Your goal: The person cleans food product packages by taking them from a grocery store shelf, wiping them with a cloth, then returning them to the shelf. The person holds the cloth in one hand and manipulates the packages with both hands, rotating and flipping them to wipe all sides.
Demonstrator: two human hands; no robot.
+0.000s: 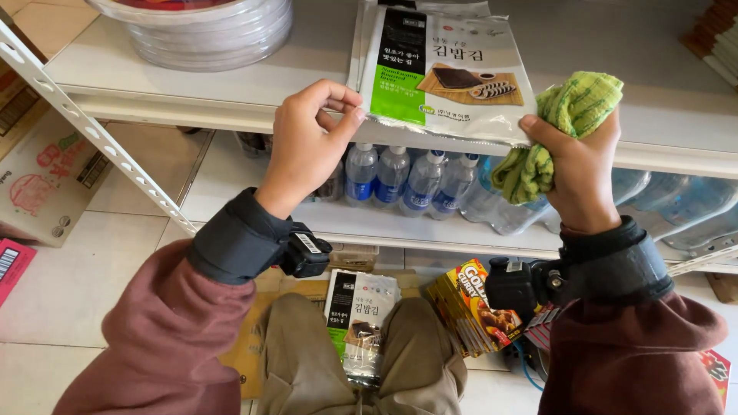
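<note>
A flat silver seaweed packet [442,73] with a green and black label lies on a white shelf [192,84], its near edge hanging over the front. My left hand [307,142] pinches the packet's near left corner. My right hand [576,165] clutches a green checked cloth [565,127] while its thumb presses the packet's near right corner. A second, similar packet [357,319] rests on my lap between my knees.
Stacked clear plastic lids or trays [207,31] stand at the shelf's back left. Several water bottles [407,180] fill the lower shelf. Yellow curry boxes [473,307] lie by my right knee. Cardboard boxes [42,177] sit on the tiled floor at left.
</note>
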